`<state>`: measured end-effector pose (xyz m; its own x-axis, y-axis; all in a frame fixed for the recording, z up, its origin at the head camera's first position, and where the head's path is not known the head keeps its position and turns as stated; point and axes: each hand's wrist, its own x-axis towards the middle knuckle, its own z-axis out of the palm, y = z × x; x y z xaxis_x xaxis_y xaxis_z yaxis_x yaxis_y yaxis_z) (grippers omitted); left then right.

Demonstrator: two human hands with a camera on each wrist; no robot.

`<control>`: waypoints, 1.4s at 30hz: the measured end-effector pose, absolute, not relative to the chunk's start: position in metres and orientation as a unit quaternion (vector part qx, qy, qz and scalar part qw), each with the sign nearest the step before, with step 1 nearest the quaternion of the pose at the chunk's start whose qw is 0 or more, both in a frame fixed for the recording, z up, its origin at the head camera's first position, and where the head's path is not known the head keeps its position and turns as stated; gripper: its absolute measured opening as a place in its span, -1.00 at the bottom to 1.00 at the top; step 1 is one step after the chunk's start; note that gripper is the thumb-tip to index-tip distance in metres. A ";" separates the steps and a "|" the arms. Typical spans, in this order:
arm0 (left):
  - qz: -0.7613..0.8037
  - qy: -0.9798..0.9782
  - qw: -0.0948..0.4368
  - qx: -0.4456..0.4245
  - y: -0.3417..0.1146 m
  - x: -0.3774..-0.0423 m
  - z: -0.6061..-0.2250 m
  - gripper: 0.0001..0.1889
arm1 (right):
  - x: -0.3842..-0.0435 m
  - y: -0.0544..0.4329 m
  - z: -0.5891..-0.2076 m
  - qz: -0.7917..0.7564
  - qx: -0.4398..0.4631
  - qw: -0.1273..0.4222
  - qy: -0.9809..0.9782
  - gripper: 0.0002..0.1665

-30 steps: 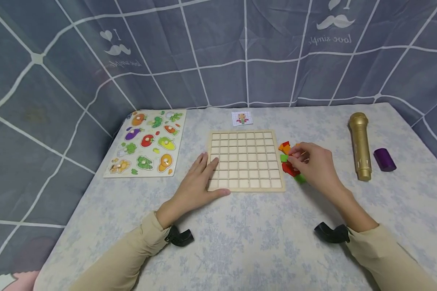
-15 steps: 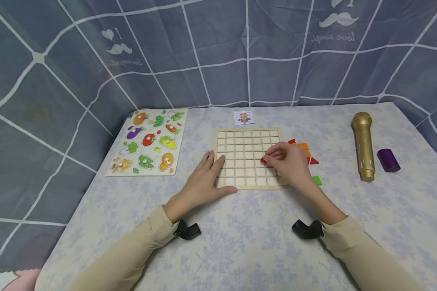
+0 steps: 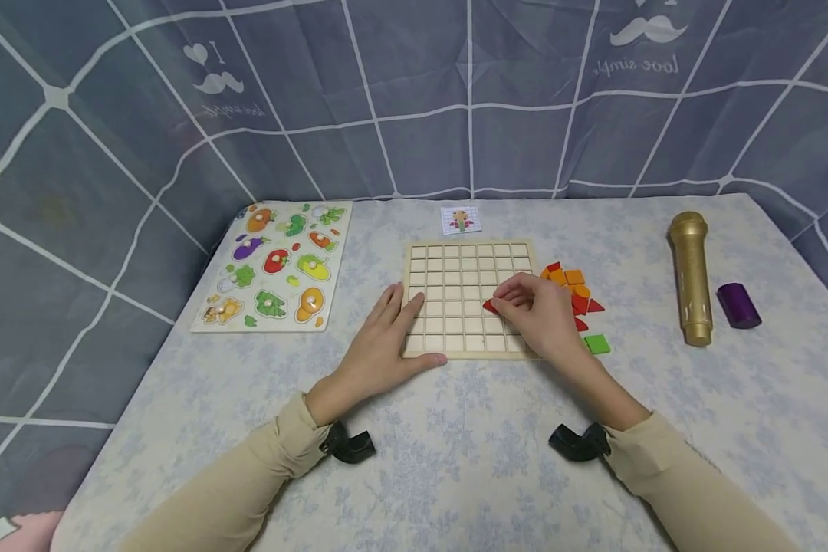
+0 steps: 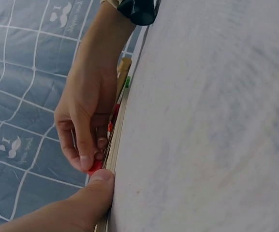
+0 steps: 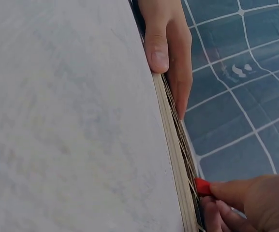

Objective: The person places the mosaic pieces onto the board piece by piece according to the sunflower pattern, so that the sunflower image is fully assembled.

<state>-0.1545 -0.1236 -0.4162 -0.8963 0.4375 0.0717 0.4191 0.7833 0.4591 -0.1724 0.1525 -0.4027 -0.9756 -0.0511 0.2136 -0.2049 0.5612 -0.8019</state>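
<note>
A wooden grid board [image 3: 454, 292] with square cells lies flat on the patterned tablecloth. My left hand [image 3: 378, 335] rests on its left side with the fingers extended, and the thumb lies along the near edge. Between thumb and fingertips, my right hand [image 3: 540, 313] pinches a red triangular piece [image 3: 489, 307] over the right-middle cells. In the right wrist view this red piece [image 5: 202, 186] sits at the board's surface; whether it touches a cell I cannot tell. Beside the board's right edge lie loose pieces: orange ones [image 3: 574, 277], red ones [image 3: 596, 306] and a green square [image 3: 597, 344].
A small pattern card [image 3: 461, 221] lies behind the board. On the left is a vegetable puzzle board [image 3: 276, 264]. To the right are a gold microphone-shaped object [image 3: 691, 280] and a purple cylinder [image 3: 738, 306]. A grey checked curtain [image 3: 428, 100] hangs behind the table.
My right hand has moved left from the loose pieces to over the board, bringing the red triangular piece, then slightly further left. My left hand has stayed on the board's left side.
</note>
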 end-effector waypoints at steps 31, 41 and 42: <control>0.211 0.942 -0.007 0.260 -0.136 -0.161 -0.423 0.12 | -0.172 0.173 -0.394 0.405 0.134 0.141 -0.893 -0.86; 0.215 0.940 -0.006 0.265 -0.137 -0.160 -0.419 0.12 | -0.179 0.227 -0.371 0.369 0.046 0.113 -0.921 -0.75; 0.215 0.940 -0.006 0.265 -0.137 -0.159 -0.419 0.12 | -0.180 0.233 -0.370 0.367 0.037 0.109 -0.923 -0.73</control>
